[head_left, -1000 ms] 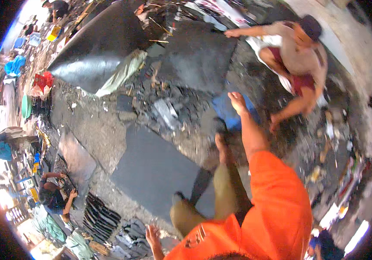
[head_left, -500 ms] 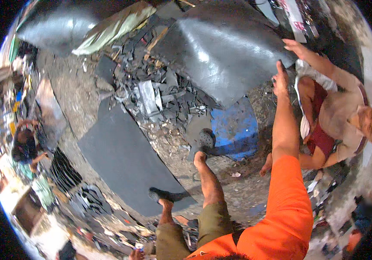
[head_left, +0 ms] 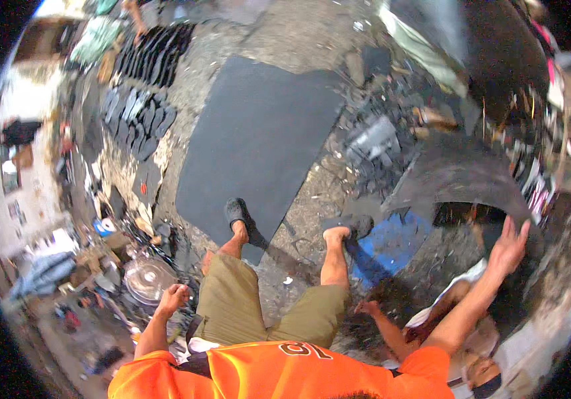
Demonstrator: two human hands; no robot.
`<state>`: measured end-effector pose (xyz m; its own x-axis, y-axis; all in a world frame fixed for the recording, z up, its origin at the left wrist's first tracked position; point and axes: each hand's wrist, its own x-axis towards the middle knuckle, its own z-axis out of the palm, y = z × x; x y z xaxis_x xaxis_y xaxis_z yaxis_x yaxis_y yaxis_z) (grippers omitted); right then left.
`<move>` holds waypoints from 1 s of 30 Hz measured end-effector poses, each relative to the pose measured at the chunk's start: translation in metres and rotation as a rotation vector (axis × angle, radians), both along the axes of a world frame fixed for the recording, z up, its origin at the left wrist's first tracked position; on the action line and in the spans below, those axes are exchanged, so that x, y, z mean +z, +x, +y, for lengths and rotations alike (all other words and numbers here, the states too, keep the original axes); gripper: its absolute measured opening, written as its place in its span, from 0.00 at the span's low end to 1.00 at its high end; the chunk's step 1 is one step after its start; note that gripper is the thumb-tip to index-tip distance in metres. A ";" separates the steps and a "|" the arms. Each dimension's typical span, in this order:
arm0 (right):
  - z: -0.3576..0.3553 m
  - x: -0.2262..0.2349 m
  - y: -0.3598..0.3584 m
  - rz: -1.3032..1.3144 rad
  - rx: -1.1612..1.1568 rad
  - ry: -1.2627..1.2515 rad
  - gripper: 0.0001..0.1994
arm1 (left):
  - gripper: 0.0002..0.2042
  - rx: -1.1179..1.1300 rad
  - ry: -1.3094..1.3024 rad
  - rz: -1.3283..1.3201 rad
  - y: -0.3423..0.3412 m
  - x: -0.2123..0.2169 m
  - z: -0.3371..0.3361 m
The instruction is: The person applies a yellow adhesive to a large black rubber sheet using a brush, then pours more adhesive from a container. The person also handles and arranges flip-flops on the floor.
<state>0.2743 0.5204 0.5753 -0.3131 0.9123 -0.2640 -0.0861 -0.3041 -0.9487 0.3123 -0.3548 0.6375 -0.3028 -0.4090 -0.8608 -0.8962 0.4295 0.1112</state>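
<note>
My right hand (head_left: 509, 249) is stretched out at the near right corner of a dark, flexible sheet (head_left: 455, 169). Its fingers are extended and apart, and the tips touch or almost touch the sheet's edge. The sheet's near edge arches up from the ground over a dark gap. Down at my left side, my left hand (head_left: 175, 299) has its fingers curled in, with no object showing in it. A round, pale, see-through object (head_left: 149, 279) lies beyond it. One of my feet stands on a large flat grey sheet (head_left: 259, 139).
A crouching person (head_left: 478, 339) is at my right, one hand (head_left: 367, 307) near a blue sheet (head_left: 395, 246). Dark offcuts (head_left: 378, 146) lie heaped ahead. Rows of cut black strips (head_left: 154, 56) and curved grey pieces (head_left: 138, 122) lie at the far left.
The view has swung left. The dark sheet's near edge now arches up. The other person's hand is no longer at the sheet's edge. My left hand has come into view.
</note>
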 end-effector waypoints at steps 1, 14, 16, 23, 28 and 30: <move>-0.030 0.017 -0.008 -0.157 0.120 0.146 0.31 | 0.18 -0.003 -0.004 0.023 0.022 -0.006 -0.032; -0.333 0.010 -0.173 0.290 -0.001 -0.235 0.23 | 0.15 0.277 0.445 0.359 -0.112 -0.060 -0.234; -0.424 -0.047 -0.199 -0.301 0.100 0.223 0.24 | 0.15 0.275 0.461 0.358 -0.143 -0.060 -0.270; -0.764 -0.202 -0.301 0.244 -0.200 -0.757 0.25 | 0.18 0.114 0.579 0.365 -0.258 -0.068 -0.374; -0.939 -0.280 -0.373 0.292 -0.341 -1.088 0.16 | 0.16 0.140 0.444 0.288 -0.335 -0.072 -0.449; -0.992 -0.298 -0.384 0.416 0.179 -1.051 0.14 | 0.17 0.202 0.376 0.270 -0.345 -0.086 -0.487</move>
<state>-0.1101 -0.4712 0.2773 -0.6578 0.2347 -0.7157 -0.2089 -0.9698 -0.1259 -0.0327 -0.8421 0.5519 -0.4821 -0.1586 -0.8616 -0.8750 0.1363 0.4645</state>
